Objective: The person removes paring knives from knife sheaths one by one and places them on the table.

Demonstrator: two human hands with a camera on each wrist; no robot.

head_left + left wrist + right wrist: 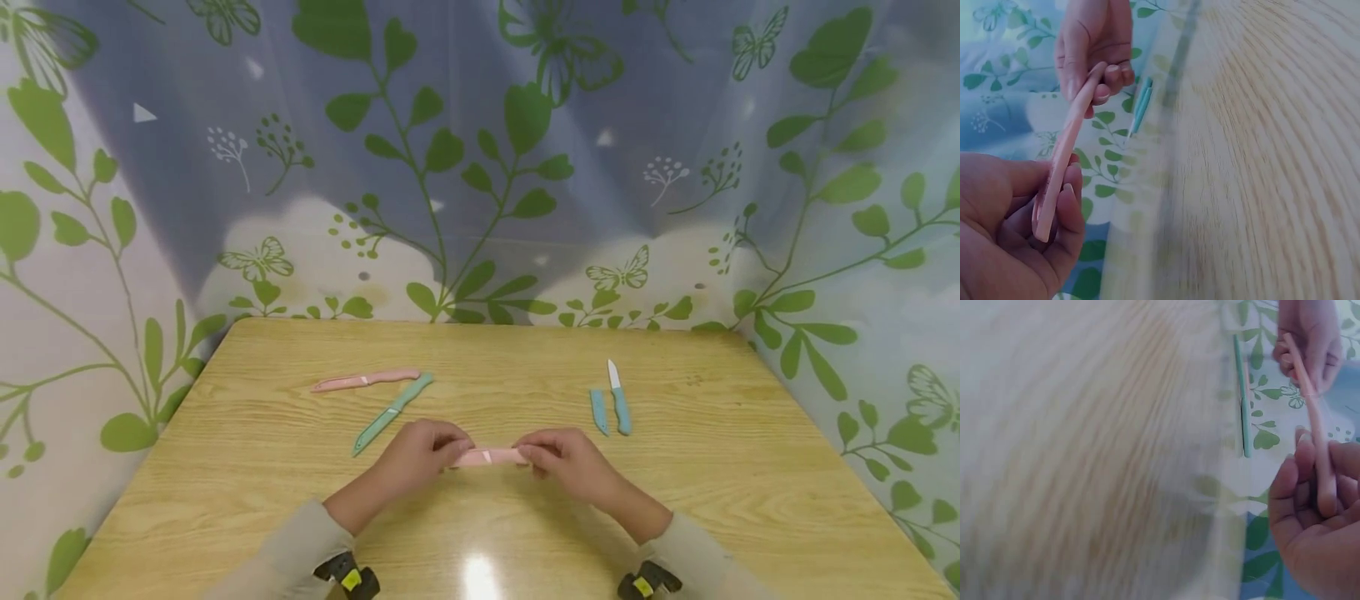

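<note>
Both hands hold a small pink knife [504, 456] level over the front middle of the table. My left hand [416, 457] pinches its sheathed end between thumb and fingers. At the other end, my right hand [573, 467] grips the handle the same way. A short white strip shows between sheath [471, 457] and handle. In the left wrist view the pink sheath [1054, 200] lies across the curled left fingers; in the right wrist view the handle [1324, 481] rests between the right thumb and fingers.
Left of the hands, a sheathed pink knife [386, 377] and a sheathed green knife [393, 412] lie with handle ends close together. To the right, a blue knife [620, 404] with bare blade lies beside its blue sheath [598, 411]. A leaf-patterned curtain [480, 208] hangs behind the wooden table [712, 467].
</note>
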